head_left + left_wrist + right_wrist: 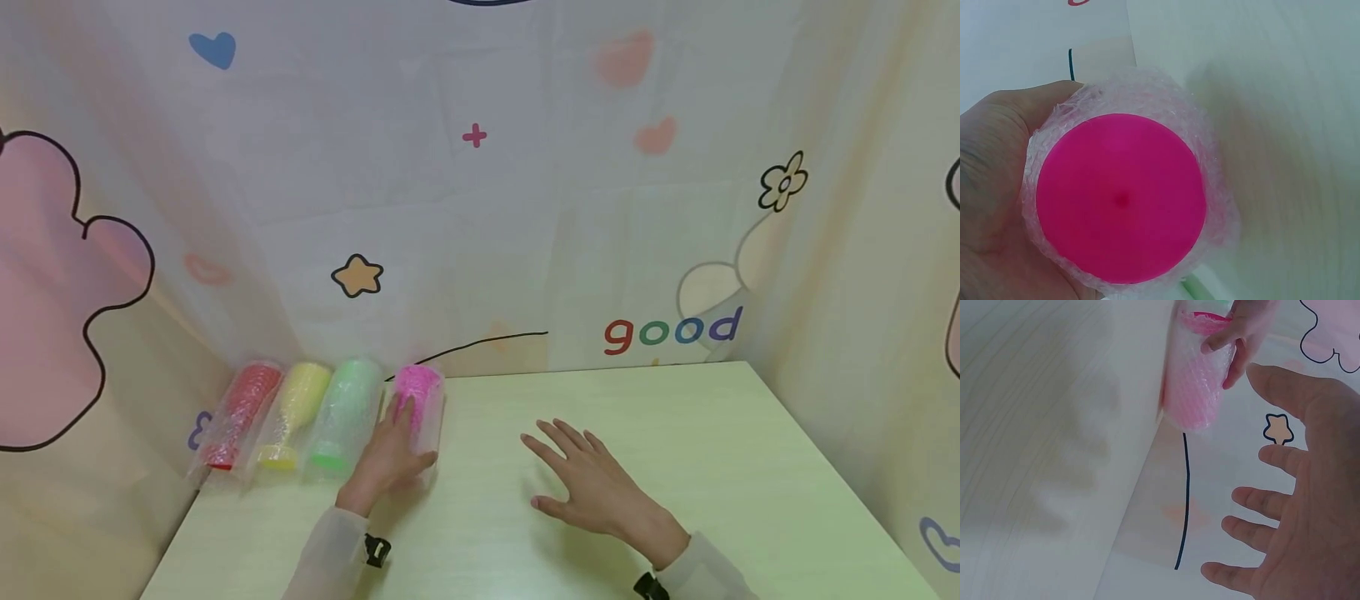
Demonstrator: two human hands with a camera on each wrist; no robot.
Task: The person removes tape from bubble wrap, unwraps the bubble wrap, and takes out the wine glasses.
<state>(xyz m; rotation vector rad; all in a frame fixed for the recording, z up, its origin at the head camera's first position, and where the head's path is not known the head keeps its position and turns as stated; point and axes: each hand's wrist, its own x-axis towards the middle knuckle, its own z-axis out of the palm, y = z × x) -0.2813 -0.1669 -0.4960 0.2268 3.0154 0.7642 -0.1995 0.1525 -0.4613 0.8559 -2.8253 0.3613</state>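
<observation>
A pink sand timer (420,392) in bubble wrap is at the back of the table, rightmost in a row. My left hand (390,454) holds it, its thumb on the right side. In the left wrist view, its round, flat pink end (1121,199) faces the camera inside the wrap. Left of it are wrapped green (348,408), yellow (300,400) and red (246,408) timers; the yellow one shows a narrow waist. My right hand (600,492) hovers above the table with spread fingers, holding nothing, apart from the timers.
The pale wood-grain table (675,433) reaches back to a printed cloth backdrop (465,233) with hearts, a star and the word "good". More cloth hangs along both sides. The row of timers stands near the table's back left corner.
</observation>
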